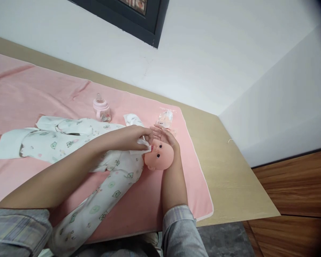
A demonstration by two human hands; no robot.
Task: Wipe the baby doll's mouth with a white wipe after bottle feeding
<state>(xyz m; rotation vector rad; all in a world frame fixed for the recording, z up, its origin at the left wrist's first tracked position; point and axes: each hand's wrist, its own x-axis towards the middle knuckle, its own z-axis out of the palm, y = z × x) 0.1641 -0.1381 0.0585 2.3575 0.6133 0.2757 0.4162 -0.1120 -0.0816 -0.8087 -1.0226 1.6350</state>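
Doll (160, 155) on the pink mat (192, 185), its head lying between the hands. The left hand (144, 137), at the head's left, pinches a white cloth (143, 142) at the mouth. The right hand (164, 135), fingers open and curved, lies at the head's far side, its wrist along the right; contact between the hands cannot be determined. Bottle (102, 110): far left.
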